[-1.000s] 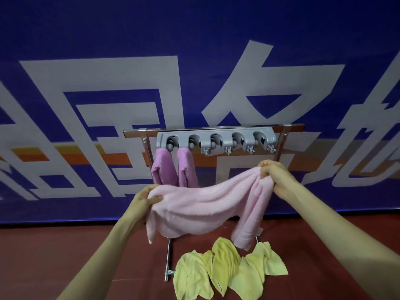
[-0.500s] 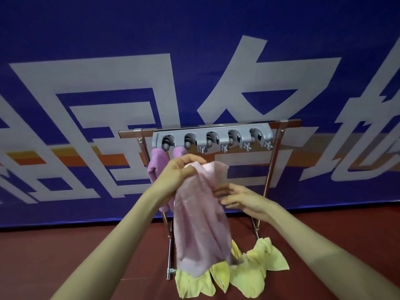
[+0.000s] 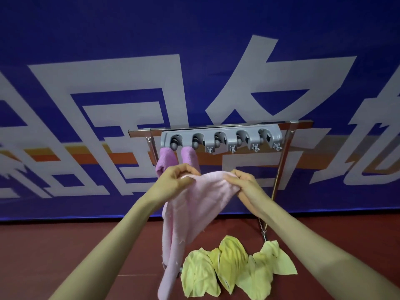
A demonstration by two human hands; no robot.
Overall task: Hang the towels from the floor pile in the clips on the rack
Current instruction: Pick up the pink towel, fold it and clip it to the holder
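A light pink towel (image 3: 194, 211) hangs folded in front of me, its top edge held between both hands just below the rack. My left hand (image 3: 176, 180) pinches the towel's left top fold; my right hand (image 3: 244, 184) grips its right top fold. The grey clip bar (image 3: 220, 139) sits on a metal rack (image 3: 281, 169) above them. Two darker pink towels (image 3: 167, 161) hang from the two leftmost clips, partly hidden by my left hand. The three clips to the right hold nothing. Yellow towels (image 3: 233, 271) lie piled on the floor below.
A blue banner (image 3: 194, 61) with large white characters covers the wall behind the rack. The floor (image 3: 65, 245) is dark red. The rack's legs stand on it beside the yellow pile.
The towel went from spread wide, to bunched under my left hand, to held by both hands along a short top fold. My right hand has taken hold of it again.
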